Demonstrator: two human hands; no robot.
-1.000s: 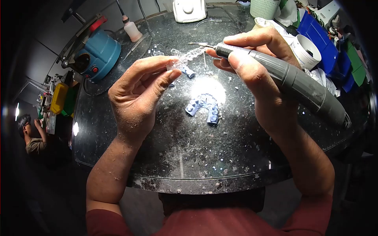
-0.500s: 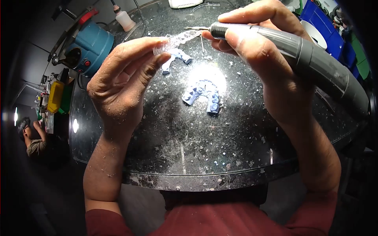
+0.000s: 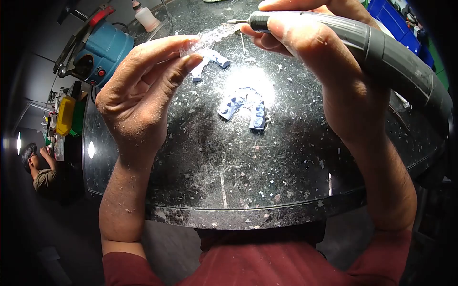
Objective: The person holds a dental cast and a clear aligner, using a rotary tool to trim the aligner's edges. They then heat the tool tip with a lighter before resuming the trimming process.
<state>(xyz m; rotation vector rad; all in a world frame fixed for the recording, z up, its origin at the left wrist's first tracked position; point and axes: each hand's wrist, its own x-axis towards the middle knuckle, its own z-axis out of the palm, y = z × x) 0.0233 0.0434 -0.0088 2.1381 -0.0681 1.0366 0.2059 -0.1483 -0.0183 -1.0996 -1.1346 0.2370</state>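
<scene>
Between the thumb and fingers of my left hand (image 3: 143, 90) is a clear plastic dental aligner (image 3: 213, 35), held up above the table. My right hand (image 3: 317, 52) wraps round a grey rotary handpiece (image 3: 353, 35), whose thin metal bur (image 3: 237, 21) points left, right at the far end of the aligner. Below, a blue-grey dental model (image 3: 257, 117) of an arch of teeth lies on the table under a bright patch of light. A second dental model (image 3: 217, 58) sits partly behind the aligner and my left fingertips. Pale dust clings to my left hand.
The black table (image 3: 191, 157) is strewn with white crumbs and dust. At the back left stand a blue machine (image 3: 110, 47) and a dropper bottle (image 3: 146, 18). Blue bins (image 3: 389, 19) are at the back right. Another person (image 3: 42, 167) sits far left, near a yellow bin (image 3: 66, 117).
The whole view has shifted slightly, so the models and both hands appear a little higher. Both hands keep their holds, and the bur stays close to the aligner's end.
</scene>
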